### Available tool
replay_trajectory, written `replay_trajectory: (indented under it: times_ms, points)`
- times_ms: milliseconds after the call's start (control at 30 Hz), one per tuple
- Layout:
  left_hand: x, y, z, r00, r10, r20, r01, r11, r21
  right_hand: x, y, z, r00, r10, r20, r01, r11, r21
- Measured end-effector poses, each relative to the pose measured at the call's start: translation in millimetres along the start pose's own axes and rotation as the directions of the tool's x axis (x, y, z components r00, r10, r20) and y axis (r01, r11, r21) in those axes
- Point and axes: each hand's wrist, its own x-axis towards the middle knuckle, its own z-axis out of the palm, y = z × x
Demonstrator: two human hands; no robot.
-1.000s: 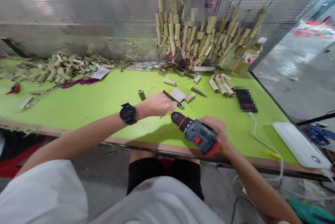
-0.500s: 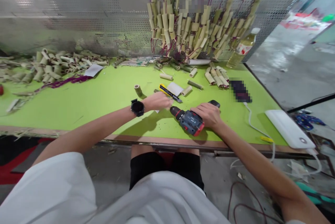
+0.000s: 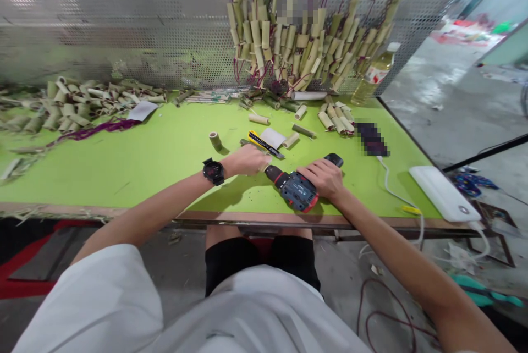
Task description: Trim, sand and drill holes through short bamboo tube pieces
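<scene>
My right hand (image 3: pixel 323 178) is wrapped around the handle of a dark grey and red cordless drill (image 3: pixel 300 190), which lies on its side low over the green tabletop. The drill's chuck points left and meets the fingertips of my left hand (image 3: pixel 250 160). That hand is closed, with a black watch on its wrist; whatever its fingers grip is hidden. Just beyond it lie a yellow and black utility knife (image 3: pixel 266 144) and a piece of white paper (image 3: pixel 273 137). A short bamboo tube (image 3: pixel 215 141) stands upright to the left of the knife.
Strung bamboo pieces (image 3: pixel 289 45) hang on the perforated metal panel at the back. A heap of bamboo tubes (image 3: pixel 70 105) and purple cord (image 3: pixel 97 128) lie left. A bottle (image 3: pixel 373 75), a blurred-out phone (image 3: pixel 372 139) and a white power bank (image 3: pixel 444 193) are at right.
The view has shifted slightly, so the table's things appear a little further left. The drill's chuck sits slightly closer to my left fingertips. Both hands keep their grip.
</scene>
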Motion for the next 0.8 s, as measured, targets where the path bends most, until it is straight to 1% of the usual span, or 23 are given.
replay_trajectory:
  times_ms: [67,167,200,267,333,400,467,533,633,733,800]
  points:
    - [-3,-8,-6.7,0.999,-0.032,-0.043,0.031,0.999,-0.018,-1,1,-1,0.999,-0.004,-0.034,0.003,1.000,-0.025]
    - [-11,-19,-18.3,0.980,-0.138,-0.146,0.129,0.989,-0.068,-3,2,-1,0.998,0.037,-0.043,-0.038,0.999,-0.023]
    - [-14,-20,-21.6,0.966,-0.176,-0.192,0.158,0.982,-0.103,-3,2,-1,0.998,0.058,-0.032,-0.058,0.998,-0.006]
    - [-19,-17,-26.8,0.924,-0.250,-0.289,0.192,0.958,-0.215,-3,2,-1,0.996,0.088,-0.012,-0.088,0.996,0.027]
    - [-21,-9,-29.9,0.879,-0.311,-0.362,0.181,0.919,-0.352,-3,2,-2,0.996,0.091,-0.012,-0.091,0.995,0.030]
    - [-22,1,-30.9,0.849,-0.342,-0.404,0.145,0.884,-0.444,-2,0,-3,0.996,0.087,-0.013,-0.087,0.996,0.014]
    - [-22,8,-29.3,0.831,-0.344,-0.436,0.113,0.874,-0.473,-1,-1,-4,0.997,0.078,-0.020,-0.078,0.997,-0.004]
    - [-22,10,-24.7,0.814,-0.333,-0.476,0.088,0.880,-0.466,0,-1,-6,0.997,0.058,-0.052,-0.059,0.998,-0.022]
    - [-22,8,-14.2,0.764,-0.357,-0.538,0.081,0.880,-0.469,1,-1,-8,0.995,0.024,-0.099,-0.031,0.998,-0.062]
    - [-25,4,-6.1,0.718,-0.414,-0.560,0.105,0.859,-0.501,1,1,-10,0.996,0.036,-0.078,-0.043,0.994,-0.097]
    - [-27,3,-4.1,0.708,-0.409,-0.576,0.089,0.860,-0.502,0,2,-10,0.996,0.071,-0.047,-0.075,0.993,-0.093]
